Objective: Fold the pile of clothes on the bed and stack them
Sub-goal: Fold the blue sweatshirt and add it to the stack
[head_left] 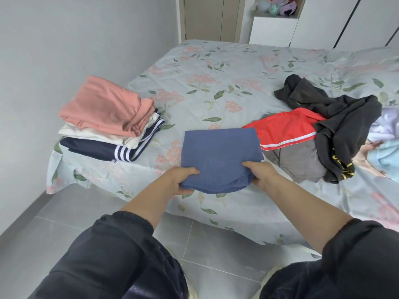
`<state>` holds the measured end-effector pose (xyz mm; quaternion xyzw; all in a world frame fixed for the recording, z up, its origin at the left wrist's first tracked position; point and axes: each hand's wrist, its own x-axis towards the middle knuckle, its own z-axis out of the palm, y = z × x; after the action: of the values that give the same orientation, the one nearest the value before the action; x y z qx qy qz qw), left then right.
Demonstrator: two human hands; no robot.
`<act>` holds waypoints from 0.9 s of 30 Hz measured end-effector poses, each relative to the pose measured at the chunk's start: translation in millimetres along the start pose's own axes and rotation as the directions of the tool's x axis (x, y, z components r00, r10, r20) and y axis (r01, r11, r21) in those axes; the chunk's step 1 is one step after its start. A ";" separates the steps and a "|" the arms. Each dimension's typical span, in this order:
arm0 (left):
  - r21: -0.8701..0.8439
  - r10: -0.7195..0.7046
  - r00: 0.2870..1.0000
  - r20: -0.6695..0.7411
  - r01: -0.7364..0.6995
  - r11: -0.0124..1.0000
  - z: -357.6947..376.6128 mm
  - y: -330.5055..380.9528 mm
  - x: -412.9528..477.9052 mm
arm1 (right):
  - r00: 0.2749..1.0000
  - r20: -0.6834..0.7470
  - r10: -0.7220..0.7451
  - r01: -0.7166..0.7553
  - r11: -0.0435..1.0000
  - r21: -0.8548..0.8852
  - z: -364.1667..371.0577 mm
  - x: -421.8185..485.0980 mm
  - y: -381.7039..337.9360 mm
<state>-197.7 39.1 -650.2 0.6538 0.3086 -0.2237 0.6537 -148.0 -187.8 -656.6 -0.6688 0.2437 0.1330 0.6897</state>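
Observation:
A folded blue garment (220, 156) lies flat near the front edge of the bed (216, 83). My left hand (180, 180) grips its near left corner, thumb on top. My right hand (259, 173) grips its near right corner the same way. To the left stands a stack of folded clothes (108, 121): a pink piece on top, a cream one under it, a navy one with white stripes at the bottom. On the right lies an unfolded pile (319, 134) with a red garment, a grey one and a dark charcoal one.
Pale lilac and light blue fabric (384, 143) lies at the right edge. A grey wall runs close along the bed's left side. Grey floor tiles (64, 223) show below the bed's front edge. White wardrobes and a shelf of soft toys (278, 6) stand beyond the bed.

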 end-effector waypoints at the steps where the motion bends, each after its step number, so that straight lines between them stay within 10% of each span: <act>1: -0.060 0.003 1.000 0.003 -0.002 0.998 0.8 -0.9 -2.1 | 1.000 0.022 0.015 -0.016 0.998 0.059 0.4 -3.0 1.2; 10: -0.356 0.120 0.992 0.040 -0.098 0.929 3.6 32.0 -26.4 | 0.992 0.099 0.077 -0.092 0.982 0.163 20.7 -21.5 -30.2; 27: -0.167 0.403 0.891 -0.210 -0.439 0.883 -83.5 219.6 -102.0 | 0.952 0.200 -0.231 0.206 0.969 0.135 107.0 -74.1 -211.0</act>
<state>-126.5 120.5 -418.1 0.6490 0.2348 0.0145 0.7234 -86.3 -86.4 -439.0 -0.6334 0.0994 0.1130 0.7590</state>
